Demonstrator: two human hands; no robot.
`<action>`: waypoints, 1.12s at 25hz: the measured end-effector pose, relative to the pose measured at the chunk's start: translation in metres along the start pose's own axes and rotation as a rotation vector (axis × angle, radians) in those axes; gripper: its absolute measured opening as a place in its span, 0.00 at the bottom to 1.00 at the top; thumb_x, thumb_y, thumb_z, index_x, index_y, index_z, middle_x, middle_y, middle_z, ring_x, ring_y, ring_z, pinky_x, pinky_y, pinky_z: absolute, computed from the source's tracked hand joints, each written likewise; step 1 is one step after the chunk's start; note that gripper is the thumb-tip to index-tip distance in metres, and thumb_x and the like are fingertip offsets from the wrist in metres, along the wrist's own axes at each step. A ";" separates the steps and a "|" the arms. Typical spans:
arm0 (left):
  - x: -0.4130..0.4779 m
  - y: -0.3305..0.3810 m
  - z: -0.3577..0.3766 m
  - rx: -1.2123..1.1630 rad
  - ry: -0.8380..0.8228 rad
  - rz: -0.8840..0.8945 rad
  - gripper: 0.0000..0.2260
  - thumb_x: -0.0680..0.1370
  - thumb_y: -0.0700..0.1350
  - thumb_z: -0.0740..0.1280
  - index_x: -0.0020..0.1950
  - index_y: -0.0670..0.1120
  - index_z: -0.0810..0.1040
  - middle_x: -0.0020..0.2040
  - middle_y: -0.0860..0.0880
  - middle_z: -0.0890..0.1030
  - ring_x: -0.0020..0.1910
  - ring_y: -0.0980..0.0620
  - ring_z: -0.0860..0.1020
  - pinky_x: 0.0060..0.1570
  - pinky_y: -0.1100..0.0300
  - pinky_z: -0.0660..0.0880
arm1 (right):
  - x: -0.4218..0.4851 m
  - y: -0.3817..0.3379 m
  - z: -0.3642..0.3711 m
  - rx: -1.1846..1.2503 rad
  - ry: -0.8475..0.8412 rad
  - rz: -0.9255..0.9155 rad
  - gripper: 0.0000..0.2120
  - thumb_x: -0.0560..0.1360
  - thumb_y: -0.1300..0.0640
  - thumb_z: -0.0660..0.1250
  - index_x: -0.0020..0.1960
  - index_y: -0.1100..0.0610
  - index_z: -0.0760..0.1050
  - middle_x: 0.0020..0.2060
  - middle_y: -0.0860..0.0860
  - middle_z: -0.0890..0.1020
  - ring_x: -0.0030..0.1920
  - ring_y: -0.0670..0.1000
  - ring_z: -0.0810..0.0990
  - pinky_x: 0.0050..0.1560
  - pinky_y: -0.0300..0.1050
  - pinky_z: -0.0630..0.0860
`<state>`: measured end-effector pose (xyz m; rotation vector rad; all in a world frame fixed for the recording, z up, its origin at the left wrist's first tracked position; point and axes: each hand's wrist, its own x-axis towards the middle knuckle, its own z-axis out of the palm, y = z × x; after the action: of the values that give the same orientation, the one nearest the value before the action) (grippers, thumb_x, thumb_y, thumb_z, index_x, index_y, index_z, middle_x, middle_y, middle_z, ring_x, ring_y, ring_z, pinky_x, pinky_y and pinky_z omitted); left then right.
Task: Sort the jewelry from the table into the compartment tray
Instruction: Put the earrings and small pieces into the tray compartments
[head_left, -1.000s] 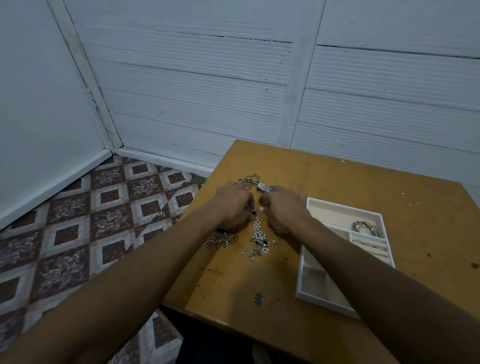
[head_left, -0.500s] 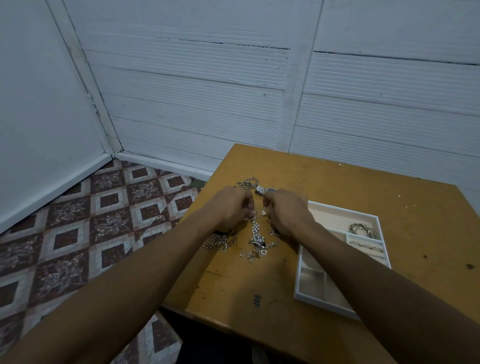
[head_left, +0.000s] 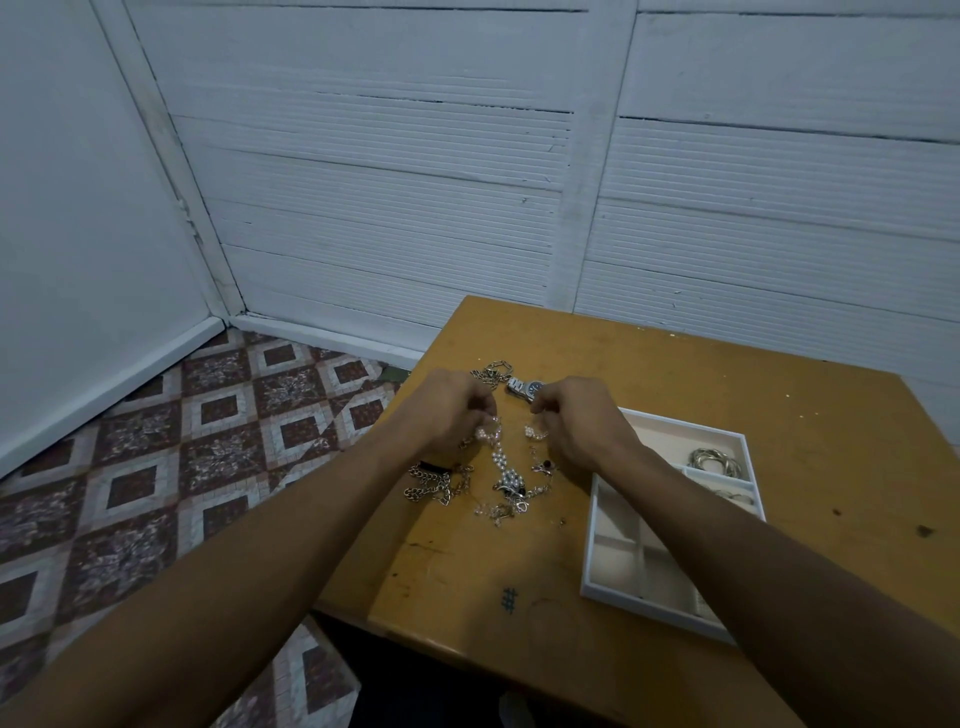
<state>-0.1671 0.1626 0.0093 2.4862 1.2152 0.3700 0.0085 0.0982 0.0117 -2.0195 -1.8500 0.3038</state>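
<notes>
A tangle of silvery jewelry lies on the wooden table. My left hand and my right hand each pinch one end of a pearl bead necklace, which hangs down between them into the pile. A chunky chain lies left of the pearls, under my left wrist. A wristwatch and a link chain lie just beyond my hands. The white compartment tray stands to the right, with silver bangles in a far compartment. My right forearm covers part of the tray.
The table's left edge drops to a patterned tile floor. White panelled walls stand close behind the table. Small loose pieces lie at the near end of the pile.
My hands have drawn slightly apart, each with an end of the pearl necklace, so the strand between them now shows.
</notes>
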 end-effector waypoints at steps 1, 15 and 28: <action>-0.001 0.001 -0.001 -0.002 0.012 0.006 0.06 0.77 0.43 0.69 0.52 0.46 0.83 0.48 0.49 0.83 0.44 0.54 0.79 0.47 0.59 0.76 | -0.002 0.000 -0.002 0.020 0.015 -0.003 0.13 0.75 0.66 0.63 0.53 0.56 0.82 0.52 0.56 0.82 0.52 0.54 0.79 0.54 0.48 0.77; -0.018 0.010 -0.014 -0.013 0.112 0.053 0.06 0.76 0.43 0.70 0.51 0.45 0.84 0.49 0.49 0.84 0.45 0.56 0.79 0.48 0.62 0.76 | -0.023 -0.002 -0.021 0.071 0.065 0.009 0.11 0.74 0.65 0.64 0.49 0.57 0.83 0.47 0.53 0.83 0.45 0.51 0.80 0.46 0.43 0.76; -0.024 0.028 -0.020 0.003 0.188 0.121 0.05 0.74 0.44 0.72 0.49 0.47 0.84 0.45 0.51 0.83 0.42 0.56 0.78 0.45 0.60 0.76 | -0.027 -0.007 -0.013 0.089 0.013 0.022 0.11 0.74 0.66 0.64 0.50 0.56 0.83 0.49 0.54 0.83 0.47 0.52 0.80 0.48 0.42 0.76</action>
<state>-0.1693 0.1314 0.0367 2.5820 1.1367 0.6466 0.0045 0.0704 0.0235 -1.9784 -1.7757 0.3710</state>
